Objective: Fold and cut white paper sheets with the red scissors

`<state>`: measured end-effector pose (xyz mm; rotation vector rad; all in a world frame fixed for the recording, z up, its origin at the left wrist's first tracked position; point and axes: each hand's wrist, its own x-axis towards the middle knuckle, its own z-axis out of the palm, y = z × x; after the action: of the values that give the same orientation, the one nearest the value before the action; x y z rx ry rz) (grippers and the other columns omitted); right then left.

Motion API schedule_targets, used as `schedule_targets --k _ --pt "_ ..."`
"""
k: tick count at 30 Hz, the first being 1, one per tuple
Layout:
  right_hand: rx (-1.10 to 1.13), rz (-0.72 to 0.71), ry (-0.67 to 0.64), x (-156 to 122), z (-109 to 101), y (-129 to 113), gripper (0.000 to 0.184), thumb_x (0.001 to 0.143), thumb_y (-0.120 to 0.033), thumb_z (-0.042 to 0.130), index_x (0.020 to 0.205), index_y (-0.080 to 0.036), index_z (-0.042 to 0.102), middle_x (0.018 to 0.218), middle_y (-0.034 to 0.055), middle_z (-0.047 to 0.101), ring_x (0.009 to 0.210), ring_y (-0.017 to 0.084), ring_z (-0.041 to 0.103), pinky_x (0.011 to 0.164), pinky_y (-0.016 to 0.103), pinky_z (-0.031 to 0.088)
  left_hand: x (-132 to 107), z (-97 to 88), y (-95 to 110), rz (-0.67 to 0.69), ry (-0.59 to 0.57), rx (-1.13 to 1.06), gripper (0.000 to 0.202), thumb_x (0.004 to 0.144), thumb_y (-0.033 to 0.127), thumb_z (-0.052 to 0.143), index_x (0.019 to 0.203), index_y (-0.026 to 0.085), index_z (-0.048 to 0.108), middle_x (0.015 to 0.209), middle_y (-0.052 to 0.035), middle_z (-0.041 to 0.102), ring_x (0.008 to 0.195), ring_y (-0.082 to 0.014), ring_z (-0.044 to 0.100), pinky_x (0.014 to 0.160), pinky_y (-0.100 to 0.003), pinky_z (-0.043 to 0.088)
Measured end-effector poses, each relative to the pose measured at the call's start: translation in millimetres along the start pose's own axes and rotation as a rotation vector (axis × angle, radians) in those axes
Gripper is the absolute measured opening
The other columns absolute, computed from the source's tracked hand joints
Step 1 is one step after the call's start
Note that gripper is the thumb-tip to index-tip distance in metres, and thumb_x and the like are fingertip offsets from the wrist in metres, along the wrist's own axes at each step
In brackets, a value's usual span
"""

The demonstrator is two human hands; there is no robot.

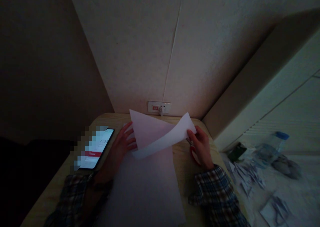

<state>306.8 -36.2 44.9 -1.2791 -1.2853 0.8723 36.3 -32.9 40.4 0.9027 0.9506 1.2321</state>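
Observation:
A sheet of white paper (152, 128) is raised over the table, with a long strip along its near side curled upward. My right hand (203, 145) pinches the right end of this strip between thumb and fingers. At the sheet's left edge, my left hand (122, 142) rests with fingers spread, touching the paper; its thumb is hidden. More white paper (152, 190) lies flat below, and I cannot tell whether it is a separate sheet. Scissors with red handles (194, 155) lie on the table, partly covered by my right hand.
A lit phone (97, 148) lies left of my left hand on the wooden table (182, 163). A wall socket (159, 107) with a plug sits behind the table. To the right, lower down, are a blue-capped plastic bottle (270, 150) and paper scraps (246, 177).

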Motion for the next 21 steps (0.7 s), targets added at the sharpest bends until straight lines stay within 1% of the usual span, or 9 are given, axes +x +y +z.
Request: schedule_targets --k 2,3,6,9,11,13,16,19,21 --pt "-0.057 -0.084 -0.013 0.4 -2.5 -1.3 0.021 0.081 -0.036 0.055 0.069 -0.019 0.051 0.064 -0.0023 0.045 0.060 0.012 0.041 0.053 0.024 0.032 5.1 -6.6 -5.0 0.114 0.054 0.000 0.057 0.078 0.051 0.050 0.130 0.030 0.040 0.133 -0.0068 0.046 0.106 -0.0260 0.055 0.086 -0.042 0.046" --pt "-0.077 -0.119 -0.037 0.8 -4.0 -1.8 0.021 0.081 -0.035 0.055 0.069 -0.018 0.051 0.064 -0.0024 0.045 0.060 0.012 0.042 0.053 0.023 0.032 6.4 -9.6 -6.1 0.183 0.087 0.066 0.055 0.079 0.049 0.050 0.130 0.030 0.039 0.136 -0.0059 0.042 0.114 -0.0266 0.049 0.091 -0.043 0.042" --pt "-0.113 -0.175 -0.149 2.8 -9.1 -4.5 0.018 0.082 -0.031 0.055 0.071 -0.017 0.054 0.069 -0.0011 0.048 0.065 0.013 0.045 0.056 0.023 0.035 5.0 -14.6 -1.1 0.455 0.165 0.477 0.050 0.082 0.040 0.051 0.129 0.031 0.039 0.144 -0.0022 0.031 0.131 -0.0243 0.027 0.106 -0.043 0.025" --pt "-0.175 -0.214 -0.217 6.3 -13.8 -12.7 0.017 0.083 -0.032 0.054 0.073 -0.018 0.056 0.073 0.0004 0.053 0.069 0.015 0.050 0.061 0.024 0.039 -2.7 -8.1 18.6 0.682 0.110 0.888 0.044 0.083 0.038 0.050 0.126 0.029 0.044 0.143 -0.0026 0.032 0.134 -0.0243 0.020 0.110 -0.043 0.012" --pt "-0.231 -0.246 -0.227 8.8 -15.1 -23.3 0.018 0.083 -0.033 0.054 0.074 -0.018 0.056 0.073 0.0009 0.055 0.070 0.016 0.052 0.064 0.026 0.041 -9.2 3.6 37.2 0.742 -0.023 0.979 0.042 0.083 0.046 0.045 0.121 0.027 0.049 0.139 -0.0046 0.039 0.133 -0.0265 0.024 0.108 -0.045 0.014" --pt "-0.301 -0.298 -0.230 11.0 -14.4 -38.2 0.018 0.083 -0.034 0.055 0.074 -0.018 0.057 0.075 0.0016 0.057 0.073 0.017 0.054 0.067 0.027 0.042 -15.0 18.8 55.0 0.765 -0.122 1.019 0.044 0.082 0.053 0.041 0.115 0.026 0.053 0.138 -0.0052 0.040 0.131 -0.0280 0.027 0.108 -0.048 0.013" --pt "-0.340 -0.382 -0.229 13.4 -9.2 -64.4 0.013 0.083 -0.031 0.055 0.080 -0.019 0.058 0.081 0.0019 0.060 0.078 0.017 0.056 0.072 0.027 0.043 -17.5 39.1 69.6 0.747 -0.253 1.108 0.050 0.071 0.056 0.056 0.110 0.024 0.056 0.138 -0.0075 0.041 0.129 -0.0299 0.031 0.107 -0.049 0.014" --pt "-0.383 -0.489 -0.289 15.3 0.0 -86.6 0.010 0.084 -0.027 0.054 0.081 -0.019 0.057 0.078 0.0008 0.059 0.076 0.015 0.056 0.071 0.026 0.043 -11.0 46.5 65.2 0.637 -0.334 1.129 0.043 0.068 0.047 0.065 0.104 0.023 0.061 0.135 -0.0088 0.045 0.124 -0.0312 0.038 0.106 -0.050 0.017" --pt "-0.389 -0.545 -0.326 16.4 8.1 -96.9 0.008 0.085 -0.025 0.053 0.081 -0.018 0.057 0.076 0.0005 0.059 0.073 0.014 0.055 0.069 0.025 0.043 -4.6 45.4 57.4 0.598 -0.300 1.095 0.038 0.068 0.042 0.066 0.102 0.023 0.064 0.128 -0.0090 0.053 0.119 -0.0324 0.043 0.105 -0.051 0.019"
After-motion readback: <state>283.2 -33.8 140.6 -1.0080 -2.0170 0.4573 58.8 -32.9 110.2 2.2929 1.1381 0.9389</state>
